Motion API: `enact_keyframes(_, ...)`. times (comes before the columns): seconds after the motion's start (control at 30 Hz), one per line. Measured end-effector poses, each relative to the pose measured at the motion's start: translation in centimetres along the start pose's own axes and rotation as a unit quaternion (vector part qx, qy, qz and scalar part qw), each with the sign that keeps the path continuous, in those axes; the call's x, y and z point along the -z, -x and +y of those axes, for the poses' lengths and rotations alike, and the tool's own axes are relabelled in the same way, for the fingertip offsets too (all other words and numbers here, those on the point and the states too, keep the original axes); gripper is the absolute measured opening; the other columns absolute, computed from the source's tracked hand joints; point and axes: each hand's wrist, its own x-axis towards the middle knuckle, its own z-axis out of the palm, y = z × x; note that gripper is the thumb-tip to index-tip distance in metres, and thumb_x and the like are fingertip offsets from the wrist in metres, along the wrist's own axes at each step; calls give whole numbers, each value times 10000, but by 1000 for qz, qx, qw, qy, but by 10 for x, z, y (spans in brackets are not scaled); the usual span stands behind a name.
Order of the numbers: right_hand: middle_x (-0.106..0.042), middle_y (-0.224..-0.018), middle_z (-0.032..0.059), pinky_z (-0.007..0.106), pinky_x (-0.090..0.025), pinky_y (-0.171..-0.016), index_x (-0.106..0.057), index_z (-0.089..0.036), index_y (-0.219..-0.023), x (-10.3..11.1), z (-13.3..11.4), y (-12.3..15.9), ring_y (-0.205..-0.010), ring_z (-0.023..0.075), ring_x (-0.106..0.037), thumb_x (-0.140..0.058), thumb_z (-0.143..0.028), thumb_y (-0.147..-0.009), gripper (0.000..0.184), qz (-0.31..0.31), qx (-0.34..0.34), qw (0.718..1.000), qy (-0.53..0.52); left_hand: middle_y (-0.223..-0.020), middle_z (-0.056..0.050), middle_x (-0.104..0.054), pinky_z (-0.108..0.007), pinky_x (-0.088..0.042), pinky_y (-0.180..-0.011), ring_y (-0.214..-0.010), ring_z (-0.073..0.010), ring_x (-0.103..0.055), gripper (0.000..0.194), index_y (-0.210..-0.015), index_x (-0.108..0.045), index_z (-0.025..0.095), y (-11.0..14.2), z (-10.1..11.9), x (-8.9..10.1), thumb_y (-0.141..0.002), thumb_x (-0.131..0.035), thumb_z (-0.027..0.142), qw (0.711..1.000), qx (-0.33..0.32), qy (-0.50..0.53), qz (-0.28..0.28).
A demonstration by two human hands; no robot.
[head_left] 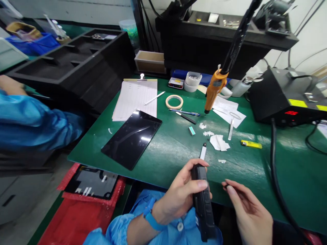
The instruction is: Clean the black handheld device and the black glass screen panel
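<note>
My left hand (182,190) is wrapped round a black handheld device (204,207) with buttons along its side, held tilted over the table's front edge. My right hand (249,209) is to its right, apart from the device, thumb and forefinger pinched on a small dark piece (226,186) too small to name. Just beyond my left fingers lies a white pen-like stick (203,151) with a dark tip, partly hidden by the hand. Crumpled white paper (219,142) and a white scrap (222,161) lie beyond both hands.
A black tablet screen (133,137) lies left, near a clipboard (138,98). An orange electric screwdriver (216,88) hangs over the table. Also there are a tape roll (174,97), a yellow cutter (251,144) and a thick black cable (275,177). A co-worker's blue sleeve (35,122) shows left.
</note>
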Motion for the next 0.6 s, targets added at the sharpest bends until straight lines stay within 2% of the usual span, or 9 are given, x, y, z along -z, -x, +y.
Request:
enact_keyframes(0.1, -868, -972, 99, 324, -708, -770, -907, -239, -970, -4, 5, -7, -838, 258, -835, -807, -671, -1006, 445, -35, 98, 991, 88, -1039, 12, -646, -192, -579, -680, -732, -79, -637, 469, -1161, -776, 263, 3, 4, 4, -769, -1034, 287, 999, -14, -10, 36)
enact_keyframes(0.27, -815, -867, 56, 323, -654, -697, -897, -264, -1018, -7, 5, -24, -701, 221, -757, -735, -707, -1064, 475, -70, 162, 975, 134, -982, 8, -659, -200, -583, -676, -739, -96, -632, 443, -1112, -780, 244, 5, 9, 14, -724, -991, 227, 996, -45, -8, 73)
enact_keyframes(0.4, -812, -956, 68, 354, -631, -771, -872, -274, -1064, -14, 0, -47, -811, 247, -775, -698, -759, -1075, 515, -79, 211, 960, 168, -943, 13, -658, -185, -558, -620, -695, -87, -597, 425, -1073, -780, 233, 5, 16, 19, -709, -999, 236, 994, -71, -1, 80)
enact_keyframes(0.5, -803, -1022, 79, 380, -620, -817, -843, -278, -1098, -32, -9, -74, -873, 262, -779, -641, -735, -1110, 501, -112, 234, 949, 182, -920, 22, -659, -174, -548, -593, -669, -78, -590, 431, -1038, -784, 226, 2, 23, 16, -707, -1055, 282, 995, -78, 5, 63)
enact_keyframes(0.6, -788, -1062, 97, 402, -610, -825, -826, -263, -1130, -65, -19, -107, -898, 267, -767, -616, -696, -1111, 482, -166, 243, 937, 189, -921, 26, -673, -157, -531, -562, -649, -67, -596, 490, -1037, -790, 223, -1, 27, 10, -703, -1116, 374, 994, -86, 31, 56)
